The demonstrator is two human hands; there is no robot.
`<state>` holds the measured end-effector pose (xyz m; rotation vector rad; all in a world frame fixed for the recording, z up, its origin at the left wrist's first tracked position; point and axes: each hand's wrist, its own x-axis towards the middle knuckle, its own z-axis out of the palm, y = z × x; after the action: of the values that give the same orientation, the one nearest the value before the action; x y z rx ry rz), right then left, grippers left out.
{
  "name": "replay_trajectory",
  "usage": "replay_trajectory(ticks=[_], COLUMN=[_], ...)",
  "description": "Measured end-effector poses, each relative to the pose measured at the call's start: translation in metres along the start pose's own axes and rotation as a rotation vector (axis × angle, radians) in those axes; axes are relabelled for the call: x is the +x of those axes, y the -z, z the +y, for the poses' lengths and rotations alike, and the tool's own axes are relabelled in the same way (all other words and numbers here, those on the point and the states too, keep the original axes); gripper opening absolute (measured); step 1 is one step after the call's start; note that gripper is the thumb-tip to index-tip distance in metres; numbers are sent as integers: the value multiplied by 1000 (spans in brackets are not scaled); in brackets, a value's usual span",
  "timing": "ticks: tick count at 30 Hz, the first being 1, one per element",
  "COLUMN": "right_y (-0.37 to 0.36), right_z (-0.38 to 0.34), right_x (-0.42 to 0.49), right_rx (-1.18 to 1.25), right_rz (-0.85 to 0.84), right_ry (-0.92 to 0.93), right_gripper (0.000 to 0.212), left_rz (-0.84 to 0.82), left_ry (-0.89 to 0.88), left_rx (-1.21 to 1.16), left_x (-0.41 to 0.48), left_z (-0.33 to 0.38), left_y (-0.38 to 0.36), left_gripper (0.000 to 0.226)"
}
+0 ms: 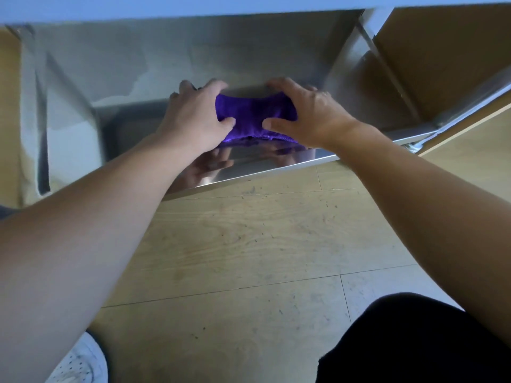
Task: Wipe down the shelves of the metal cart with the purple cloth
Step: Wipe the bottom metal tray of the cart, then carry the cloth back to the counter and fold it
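On the lower shelf (262,164) of the metal cart (276,45), at twelve o'clock from where we are crouching, we are holding the purple cloth (253,114) bunched up between both hands. Our left hand (193,114) is gripping the cloth's nine o'clock end, its thumb pressing into the fabric and its fingers curling over the far side. Our right hand (312,114) is gripping the three o'clock end the same way, thumb digging in near the middle. The cloth is resting on the steel, and the polished surface at six o'clock of it is mirroring the fabric and our fingers. A paler, streaky patch (138,78) is showing on the metal at ten o'clock of the cloth. An upper shelf edge (249,4) is running across the top of the view. Brown panels (442,51) are standing at two o'clock, beside the cart's frame. Below the shelf's front edge the wooden floor (249,244) is showing specks and scuffs. A white shoe (80,360) is sitting at seven o'clock and a black-clad knee (414,341) at five o'clock.
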<state>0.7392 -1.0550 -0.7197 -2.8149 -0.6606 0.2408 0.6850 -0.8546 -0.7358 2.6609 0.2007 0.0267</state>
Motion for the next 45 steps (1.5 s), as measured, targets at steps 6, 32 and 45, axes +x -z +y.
replay_trajectory(ticks=[6, 32, 45], right_y=[-10, 8, 281], right_z=[-18, -73, -132], right_x=[8, -45, -292], right_rx=[-29, 202, 530], right_rz=[-117, -186, -198], right_ry=[-159, -242, -537], right_gripper=[62, 45, 39], left_rz=[-7, 17, -642], left_ry=[18, 73, -267], left_rx=[-40, -92, 178], left_x=[-4, -113, -271], left_z=[3, 1, 187], left_y=[3, 48, 310], left_gripper=[44, 22, 17])
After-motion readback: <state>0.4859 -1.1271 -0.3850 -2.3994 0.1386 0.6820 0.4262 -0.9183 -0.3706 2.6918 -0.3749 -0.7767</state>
